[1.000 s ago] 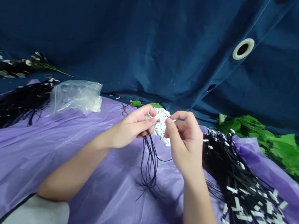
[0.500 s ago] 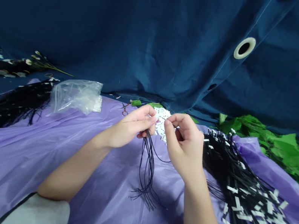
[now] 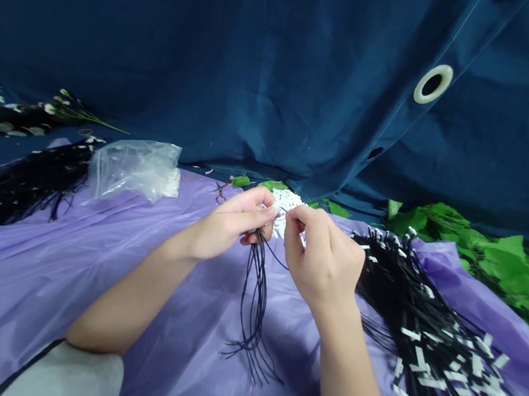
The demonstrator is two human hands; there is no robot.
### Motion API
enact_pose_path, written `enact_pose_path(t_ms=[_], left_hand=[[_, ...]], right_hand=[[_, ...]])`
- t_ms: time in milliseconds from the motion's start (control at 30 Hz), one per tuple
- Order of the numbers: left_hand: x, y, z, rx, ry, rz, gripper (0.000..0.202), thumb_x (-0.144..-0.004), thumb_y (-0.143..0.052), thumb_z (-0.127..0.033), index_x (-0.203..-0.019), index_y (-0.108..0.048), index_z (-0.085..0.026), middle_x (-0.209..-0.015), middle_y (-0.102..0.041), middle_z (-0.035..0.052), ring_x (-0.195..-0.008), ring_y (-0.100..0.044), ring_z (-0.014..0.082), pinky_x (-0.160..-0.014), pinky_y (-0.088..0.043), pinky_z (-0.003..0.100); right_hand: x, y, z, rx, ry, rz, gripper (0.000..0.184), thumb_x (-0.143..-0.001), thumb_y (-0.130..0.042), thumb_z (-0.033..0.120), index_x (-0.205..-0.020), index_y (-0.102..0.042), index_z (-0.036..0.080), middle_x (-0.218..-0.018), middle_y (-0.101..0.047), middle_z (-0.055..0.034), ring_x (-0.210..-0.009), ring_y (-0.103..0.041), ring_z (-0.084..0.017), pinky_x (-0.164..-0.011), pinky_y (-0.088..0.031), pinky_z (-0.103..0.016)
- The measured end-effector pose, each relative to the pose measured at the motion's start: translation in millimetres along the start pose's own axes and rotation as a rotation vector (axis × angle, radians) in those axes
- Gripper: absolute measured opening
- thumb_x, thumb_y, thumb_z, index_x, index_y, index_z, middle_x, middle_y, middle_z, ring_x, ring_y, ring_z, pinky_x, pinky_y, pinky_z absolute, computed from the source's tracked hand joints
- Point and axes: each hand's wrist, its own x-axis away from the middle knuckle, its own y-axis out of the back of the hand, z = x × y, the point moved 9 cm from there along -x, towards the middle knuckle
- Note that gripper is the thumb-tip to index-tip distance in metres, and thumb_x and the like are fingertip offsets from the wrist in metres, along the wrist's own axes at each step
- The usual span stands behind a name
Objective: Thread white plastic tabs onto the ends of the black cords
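Observation:
My left hand (image 3: 240, 221) is closed round a bundle of thin black cords (image 3: 254, 304), whose loose ends hang down over the purple sheet. A small whitish piece shows at its fingertips, too small to make out well. Just to its right, my right hand (image 3: 324, 252) pinches the end of one black cord close to that piece. Whether the cord end is inside the piece I cannot tell. Behind both hands lies a heap of small white pieces (image 3: 287, 198), partly hidden by the fingers.
Many black cords with white end pieces (image 3: 440, 362) lie at the right, beside green leaves (image 3: 507, 262). A second pile of black cords (image 3: 18, 184) lies at the left, near a clear plastic bag (image 3: 135, 166) and small scissors (image 3: 221, 192). A blue curtain (image 3: 217, 55) hangs behind.
My right hand has turned and come slightly left, its fingers closer to my left fingertips. The hanging cords have swung a little to the left. My left hand has stayed nearly still.

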Motion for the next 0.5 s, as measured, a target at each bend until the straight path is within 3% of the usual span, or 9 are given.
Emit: enact_pose_path(t_ms=[500], left_hand=[[1.8,-0.3,-5.0,0.013,-0.071,0.031,0.022,-0.089,-0.058,-0.036,-0.085,-0.044,-0.018,-0.057,-0.049,-0.0051,-0.049,-0.035,0.0053,-0.047,-0.023,0.019]], right_hand=[[-1.2,-0.4,5.3,-0.017,0.020,-0.075,0.010,-0.090,-0.057,0.015,-0.081,-0.057,0.018,-0.058,-0.053,0.0062,-0.050,-0.045,-0.006,-0.049,-0.029,-0.023]])
